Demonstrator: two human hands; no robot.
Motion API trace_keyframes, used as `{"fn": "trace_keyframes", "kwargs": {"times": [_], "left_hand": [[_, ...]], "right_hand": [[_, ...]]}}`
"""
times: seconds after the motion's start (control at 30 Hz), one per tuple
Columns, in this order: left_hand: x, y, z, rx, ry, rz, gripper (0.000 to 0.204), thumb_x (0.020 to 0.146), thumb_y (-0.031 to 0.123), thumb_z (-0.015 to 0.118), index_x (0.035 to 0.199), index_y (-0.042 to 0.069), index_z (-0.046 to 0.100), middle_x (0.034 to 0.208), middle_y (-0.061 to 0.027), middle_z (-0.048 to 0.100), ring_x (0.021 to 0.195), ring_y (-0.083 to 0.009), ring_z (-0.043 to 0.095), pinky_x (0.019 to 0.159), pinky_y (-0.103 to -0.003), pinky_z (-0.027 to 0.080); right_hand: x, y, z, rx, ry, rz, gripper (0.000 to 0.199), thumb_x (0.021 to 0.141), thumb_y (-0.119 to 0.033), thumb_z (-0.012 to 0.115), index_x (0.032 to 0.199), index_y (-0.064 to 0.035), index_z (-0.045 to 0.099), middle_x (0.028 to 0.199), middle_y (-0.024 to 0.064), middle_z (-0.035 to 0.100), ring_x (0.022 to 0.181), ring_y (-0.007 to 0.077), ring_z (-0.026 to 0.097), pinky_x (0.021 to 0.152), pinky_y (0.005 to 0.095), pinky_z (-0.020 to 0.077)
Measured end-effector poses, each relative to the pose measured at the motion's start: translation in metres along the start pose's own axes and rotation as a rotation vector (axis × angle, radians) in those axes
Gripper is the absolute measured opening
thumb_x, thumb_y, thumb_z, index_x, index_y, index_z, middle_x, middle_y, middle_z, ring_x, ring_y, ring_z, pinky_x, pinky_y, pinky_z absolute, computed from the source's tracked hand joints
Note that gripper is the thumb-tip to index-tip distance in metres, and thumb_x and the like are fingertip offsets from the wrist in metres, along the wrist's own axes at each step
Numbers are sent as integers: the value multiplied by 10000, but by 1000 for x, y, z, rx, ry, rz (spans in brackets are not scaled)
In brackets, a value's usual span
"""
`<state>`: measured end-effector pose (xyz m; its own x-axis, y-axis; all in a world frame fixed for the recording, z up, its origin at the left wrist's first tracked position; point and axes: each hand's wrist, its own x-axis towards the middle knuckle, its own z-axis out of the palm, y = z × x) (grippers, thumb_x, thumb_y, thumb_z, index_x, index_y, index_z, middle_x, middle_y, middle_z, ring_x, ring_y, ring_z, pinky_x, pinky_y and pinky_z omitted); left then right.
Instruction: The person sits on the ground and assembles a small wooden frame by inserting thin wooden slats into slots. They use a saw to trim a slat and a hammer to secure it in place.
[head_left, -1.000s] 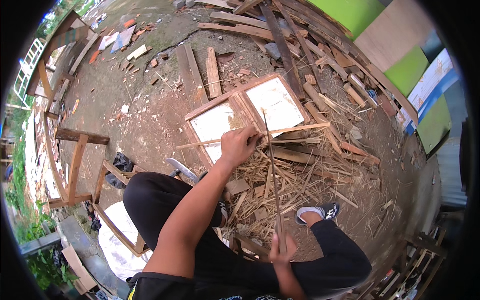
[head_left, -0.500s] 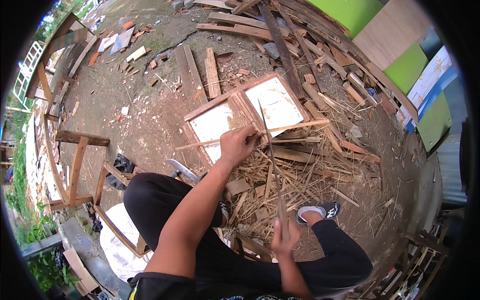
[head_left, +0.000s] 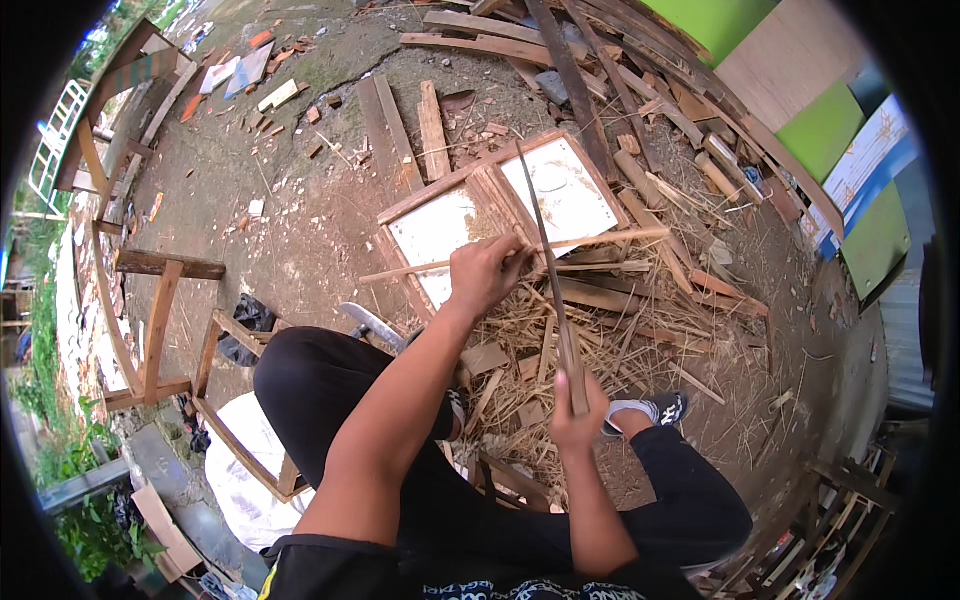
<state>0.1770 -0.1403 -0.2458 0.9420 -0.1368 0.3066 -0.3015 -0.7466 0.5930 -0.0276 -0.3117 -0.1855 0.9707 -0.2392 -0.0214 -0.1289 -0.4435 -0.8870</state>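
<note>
Here both hands (head_left: 530, 335) grip bamboo strips (head_left: 545, 255).

Soft even daylight, faint shadows, sharp centre, strong fisheye bending, black vignette around the rim

— Is any sign or package to be seen?
— One printed sign board (head_left: 868, 165), rectangular, white and blue with orange markings, is leaned at the right edge between green panels (head_left: 838, 125).

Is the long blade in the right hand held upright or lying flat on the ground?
Raised, not lying flat: the right hand grips the blade by its handle, and it slants up past the left hand, above the wood scraps.
</note>
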Motion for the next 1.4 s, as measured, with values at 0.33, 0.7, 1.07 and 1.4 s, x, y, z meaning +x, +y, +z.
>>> {"fn": "trace_keyframes", "kwargs": {"times": [0.33,0.7,1.07,1.4], "left_hand": [[-4,-5,-1,-23,14,-16,223,939,323,737,823,152,652,722,-60,715,611,-261,700,558,-382,523],[3,-1,1,-23,110,9,247,917,332,771,802,135,675,670,-70,697,594,-255,706,555,-364,524],[3,-2,1,-14,105,14,221,925,303,762,796,143,681,681,-59,703,585,-255,697,539,-365,514],[11,-2,1,-13,56,-3,247,926,328,769,810,126,686,701,-56,728,593,-231,711,543,-358,521]], "right_hand": [[-82,9,-26,-20,121,-28,108,939,-90,673,892,7,679,649,110,596,550,275,598,537,367,451],[-106,12,-44,-25,65,39,190,958,-116,694,808,-20,627,651,99,579,546,195,570,537,323,441],[-80,11,-28,-47,51,-99,176,934,-76,703,796,-22,608,639,110,579,540,231,595,527,357,449],[18,3,7,116,58,-7,195,962,-128,702,812,-24,632,646,87,581,536,196,534,537,332,444]]}}
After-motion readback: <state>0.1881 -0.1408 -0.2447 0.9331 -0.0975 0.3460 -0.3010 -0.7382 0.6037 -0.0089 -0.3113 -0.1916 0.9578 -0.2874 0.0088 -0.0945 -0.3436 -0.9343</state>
